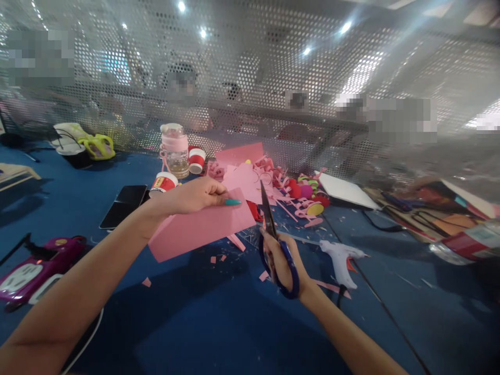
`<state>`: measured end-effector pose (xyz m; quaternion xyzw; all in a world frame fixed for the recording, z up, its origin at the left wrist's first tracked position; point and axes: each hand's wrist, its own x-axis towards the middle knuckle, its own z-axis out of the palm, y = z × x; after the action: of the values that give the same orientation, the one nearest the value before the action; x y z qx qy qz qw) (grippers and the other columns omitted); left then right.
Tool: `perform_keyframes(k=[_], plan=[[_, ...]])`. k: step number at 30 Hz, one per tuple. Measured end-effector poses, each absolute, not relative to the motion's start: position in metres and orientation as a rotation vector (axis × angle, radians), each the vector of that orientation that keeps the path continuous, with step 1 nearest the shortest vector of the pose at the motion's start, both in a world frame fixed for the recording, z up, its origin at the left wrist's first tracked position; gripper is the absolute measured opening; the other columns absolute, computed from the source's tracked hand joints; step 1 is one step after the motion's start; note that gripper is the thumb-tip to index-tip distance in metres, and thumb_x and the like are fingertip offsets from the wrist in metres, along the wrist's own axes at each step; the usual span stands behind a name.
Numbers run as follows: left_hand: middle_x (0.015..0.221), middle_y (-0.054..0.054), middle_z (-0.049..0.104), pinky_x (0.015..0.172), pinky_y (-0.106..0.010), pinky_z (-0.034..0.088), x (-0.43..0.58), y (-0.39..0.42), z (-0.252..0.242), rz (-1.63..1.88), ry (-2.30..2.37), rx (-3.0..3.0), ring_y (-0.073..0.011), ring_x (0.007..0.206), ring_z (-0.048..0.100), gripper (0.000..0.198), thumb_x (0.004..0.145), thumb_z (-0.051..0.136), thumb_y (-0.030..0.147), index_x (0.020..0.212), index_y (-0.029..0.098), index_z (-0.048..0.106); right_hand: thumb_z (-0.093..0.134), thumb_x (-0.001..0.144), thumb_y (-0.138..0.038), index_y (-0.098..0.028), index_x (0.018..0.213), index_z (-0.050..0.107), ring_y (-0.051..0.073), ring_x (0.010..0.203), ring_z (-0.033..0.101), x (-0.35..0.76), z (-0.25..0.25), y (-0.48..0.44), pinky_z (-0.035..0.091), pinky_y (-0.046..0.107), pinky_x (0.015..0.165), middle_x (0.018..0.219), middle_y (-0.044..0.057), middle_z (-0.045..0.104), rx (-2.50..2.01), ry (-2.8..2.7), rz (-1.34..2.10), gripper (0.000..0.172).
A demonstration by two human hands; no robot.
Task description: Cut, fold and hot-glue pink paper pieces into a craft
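Note:
Pink paper [203,232] hangs over the table at a slant, its upper edge pinched by my left hand [203,195]. A slim teal pointed piece [233,202] sticks out at the fingertips; I cannot tell whether it is a nail or a held object. In my right hand [287,263] are scissors [269,208] with dark blue handles, fingers through the loops. Their dark blades point upward, just right of the paper and apart from it, and look closed or nearly so. Behind lies a lighter pink sheet [244,182] with drawn curved lines.
Pink strips and small colourful pieces [300,190] pile up behind. A white glue gun [339,258] lies right. A phone [123,207], paper cups [196,160], a clear bottle [174,151] and a purple toy car [42,268] stand left. A perforated metal screen [242,67] borders the back.

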<state>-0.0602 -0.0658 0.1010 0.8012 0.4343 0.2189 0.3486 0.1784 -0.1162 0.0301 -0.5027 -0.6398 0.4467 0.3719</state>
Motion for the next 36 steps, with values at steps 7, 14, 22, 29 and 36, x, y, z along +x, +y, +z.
perform_keyframes(k=[7, 14, 22, 29, 36], plan=[[0.070, -0.002, 0.050, 0.061, -0.027, 0.037, -0.062, -0.051, 0.083, 0.880, 1.646, 2.326, -0.0156, 0.065, 0.050, 0.018, 0.087, 0.050, 0.033, 0.078, 0.017, 0.049, 0.049, 0.082, -0.046, -0.021, 0.056, 0.044, 0.014, 0.040, 0.048, 0.197, 0.035, -0.090, 0.033, 0.024, 0.042, 0.043, -0.001, 0.047, -1.593, -1.871, 0.553, 0.036], [0.129, -0.019, 0.039, 0.102, -0.043, 0.028, -0.045, -0.049, 0.056, 1.001, 1.595, 2.658, -0.0306, 0.125, 0.034, 0.047, 0.081, 0.057, 0.017, 0.123, 0.012, 0.035, 0.047, 0.082, -0.030, -0.015, 0.074, 0.061, 0.024, 0.072, 0.063, 0.208, 0.028, -0.066, 0.034, 0.027, 0.056, 0.077, 0.014, 0.069, -1.973, -1.997, 0.115, 0.022], [0.104, -0.010, 0.056, 0.079, -0.030, 0.042, -0.015, -0.060, 0.022, 0.372, 1.021, 2.327, -0.0264, 0.100, 0.053, 0.053, 0.064, 0.071, 0.024, 0.111, 0.017, 0.047, 0.054, 0.079, -0.034, -0.008, 0.092, 0.056, 0.028, 0.082, 0.065, 0.214, 0.012, -0.054, 0.040, 0.029, 0.062, 0.084, 0.017, 0.067, -2.012, -1.950, 0.075, 0.029], [0.078, -0.002, 0.056, 0.060, -0.023, 0.038, -0.017, -0.055, 0.021, 0.467, 0.963, 2.236, -0.0153, 0.069, 0.052, 0.028, 0.071, 0.066, 0.039, 0.088, 0.017, 0.058, 0.051, 0.082, -0.036, -0.004, 0.107, 0.043, 0.029, 0.082, 0.065, 0.211, 0.004, -0.053, 0.044, 0.031, 0.063, 0.087, 0.019, 0.066, -2.048, -1.927, 0.011, 0.041], [0.078, -0.003, 0.055, 0.067, -0.026, 0.039, -0.026, -0.053, 0.039, 0.886, 1.084, 2.102, -0.0142, 0.070, 0.050, 0.019, 0.080, 0.056, 0.036, 0.079, 0.017, 0.054, 0.045, 0.084, -0.036, -0.003, 0.101, 0.052, 0.034, 0.088, 0.061, 0.202, 0.014, -0.059, 0.045, 0.037, 0.068, 0.087, 0.024, 0.065, -2.018, -2.059, -0.154, 0.038]])
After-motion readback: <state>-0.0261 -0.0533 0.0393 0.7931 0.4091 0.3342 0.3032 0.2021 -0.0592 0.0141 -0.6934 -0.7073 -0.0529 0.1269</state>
